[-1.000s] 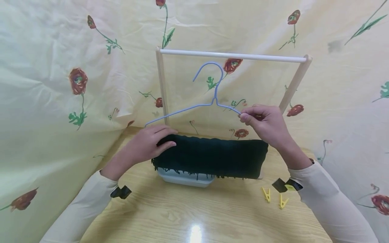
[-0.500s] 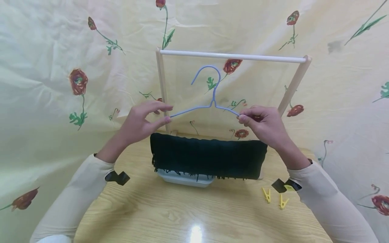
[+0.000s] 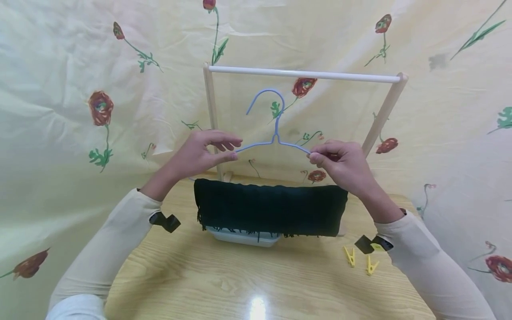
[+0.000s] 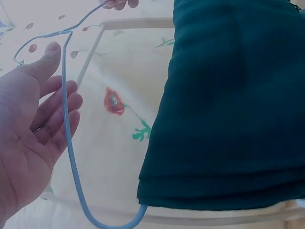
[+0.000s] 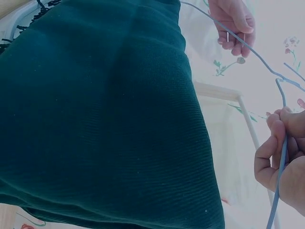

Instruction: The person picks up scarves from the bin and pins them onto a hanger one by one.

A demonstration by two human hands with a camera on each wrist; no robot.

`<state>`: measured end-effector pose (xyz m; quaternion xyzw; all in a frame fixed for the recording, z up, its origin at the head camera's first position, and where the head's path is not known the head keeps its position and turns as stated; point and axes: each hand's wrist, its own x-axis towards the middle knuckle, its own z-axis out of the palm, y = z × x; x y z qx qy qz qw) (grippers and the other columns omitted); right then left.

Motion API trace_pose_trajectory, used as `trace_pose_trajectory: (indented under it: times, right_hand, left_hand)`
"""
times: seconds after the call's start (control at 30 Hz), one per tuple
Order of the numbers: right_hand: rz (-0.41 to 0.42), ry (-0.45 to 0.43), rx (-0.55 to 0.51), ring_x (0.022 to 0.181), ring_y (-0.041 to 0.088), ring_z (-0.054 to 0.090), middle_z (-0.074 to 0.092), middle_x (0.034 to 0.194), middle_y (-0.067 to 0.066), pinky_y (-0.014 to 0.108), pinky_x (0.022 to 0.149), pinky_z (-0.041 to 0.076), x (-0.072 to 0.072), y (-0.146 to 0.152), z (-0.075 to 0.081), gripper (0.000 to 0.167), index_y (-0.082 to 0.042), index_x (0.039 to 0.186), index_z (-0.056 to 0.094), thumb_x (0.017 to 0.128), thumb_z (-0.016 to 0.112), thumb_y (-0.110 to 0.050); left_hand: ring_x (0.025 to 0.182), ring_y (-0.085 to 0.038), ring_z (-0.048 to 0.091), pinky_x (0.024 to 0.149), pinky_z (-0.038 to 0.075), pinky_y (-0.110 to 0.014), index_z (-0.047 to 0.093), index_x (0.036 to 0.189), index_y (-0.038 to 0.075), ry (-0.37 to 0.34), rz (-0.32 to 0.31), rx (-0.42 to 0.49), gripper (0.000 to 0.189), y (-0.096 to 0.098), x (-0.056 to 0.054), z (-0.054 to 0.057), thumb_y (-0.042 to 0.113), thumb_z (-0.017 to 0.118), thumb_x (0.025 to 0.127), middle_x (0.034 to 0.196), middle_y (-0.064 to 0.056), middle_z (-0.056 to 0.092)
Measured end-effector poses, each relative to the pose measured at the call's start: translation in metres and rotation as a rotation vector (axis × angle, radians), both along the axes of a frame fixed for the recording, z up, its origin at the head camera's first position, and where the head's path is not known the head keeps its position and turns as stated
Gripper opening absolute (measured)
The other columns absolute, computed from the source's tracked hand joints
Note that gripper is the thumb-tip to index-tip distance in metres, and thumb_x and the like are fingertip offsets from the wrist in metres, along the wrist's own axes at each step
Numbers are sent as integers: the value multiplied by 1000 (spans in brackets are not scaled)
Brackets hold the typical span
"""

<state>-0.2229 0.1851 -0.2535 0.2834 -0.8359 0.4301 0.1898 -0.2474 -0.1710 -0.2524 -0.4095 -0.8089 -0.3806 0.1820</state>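
Note:
A blue wire coat hanger (image 3: 276, 133) is held up by my right hand (image 3: 340, 166), whose thumb and fingers pinch its right shoulder. Over the hanger's lower bar hangs a folded dark green scarf (image 3: 272, 209) with a fringed edge. My left hand (image 3: 196, 153) is at the left shoulder of the hanger, fingers loosely extended and thumb below. In the left wrist view the wire passes in front of the relaxed fingers (image 4: 59, 114), with a gap between thumb and fingertips. The right wrist view shows the right fingers (image 5: 274, 138) curled at the wire.
A rack with a white rod (image 3: 304, 74) and wooden posts (image 3: 384, 113) stands behind the hanger. Beneath the scarf is a pale tray (image 3: 244, 239) on the wooden table (image 3: 224, 284). Two yellow clothespins (image 3: 350, 257) lie at the right. Flowered cloth surrounds the table.
My left hand has left the scarf's left end, risen to the hanger's left shoulder and shifted right toward the hook. The hanger has dropped slightly and moved left, with the right hand still pinching it.

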Motion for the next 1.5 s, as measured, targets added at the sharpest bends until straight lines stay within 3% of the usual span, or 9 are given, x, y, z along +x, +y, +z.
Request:
trace_pose_trajectory:
  times: [0.2, 0.33, 0.63, 0.8, 1.03, 1.23, 1.5]
  right_hand:
    - [-8, -6, 2, 71, 7, 64, 74, 94, 19, 14, 68, 54, -1, -1, -1, 14, 4, 104, 77, 92, 72, 4]
    - [-6, 0, 7, 70, 8, 62, 74, 93, 19, 14, 67, 53, -1, -1, -1, 13, 4, 104, 77, 92, 72, 4]
    - [9, 3, 8, 69, 8, 61, 74, 92, 19, 14, 64, 52, -3, 0, -3, 13, 4, 103, 78, 91, 72, 5]
    - [8, 5, 14, 69, 8, 60, 74, 92, 19, 14, 64, 51, -4, -1, -4, 13, 4, 103, 78, 90, 72, 6]
    - [8, -5, 26, 70, 7, 60, 74, 94, 19, 14, 65, 52, -5, 0, -3, 14, 4, 104, 77, 91, 72, 5]
    - [23, -18, 17, 72, 6, 64, 74, 95, 20, 14, 69, 54, -6, 1, -1, 14, 5, 104, 77, 92, 71, 5]
    - [28, -6, 51, 70, 11, 62, 74, 91, 10, 16, 64, 53, -8, 2, 0, 11, 2, 101, 78, 94, 71, 0]
  left_hand:
    - [95, -13, 70, 85, 57, -34, 74, 123, 9, -82, 7, -25, 35, 1, -3, -2, 22, 80, 90, 110, -2, 76]
    - [92, -14, 68, 84, 56, -35, 76, 119, 9, -126, -5, -21, 31, 2, -4, -3, 18, 79, 90, 103, -1, 77]
    - [79, -18, 60, 69, 50, -28, 79, 108, 3, -143, -95, 22, 20, 0, -9, -8, 3, 78, 88, 93, -4, 75]
    - [77, -18, 60, 67, 50, -27, 79, 106, 1, -154, -129, 24, 19, -3, -10, -8, 0, 78, 87, 93, -5, 75]
    - [68, -19, 54, 58, 44, -26, 80, 103, 0, -166, -158, 68, 16, -3, -11, -10, -3, 77, 88, 85, -4, 72]
    - [63, -18, 49, 54, 38, -26, 80, 99, -2, -135, -161, 128, 15, 0, -11, -10, -7, 77, 86, 75, -3, 66]
    - [61, -18, 47, 52, 37, -25, 79, 97, -5, -174, -165, 194, 13, 2, -12, -13, -10, 74, 86, 74, -5, 64]
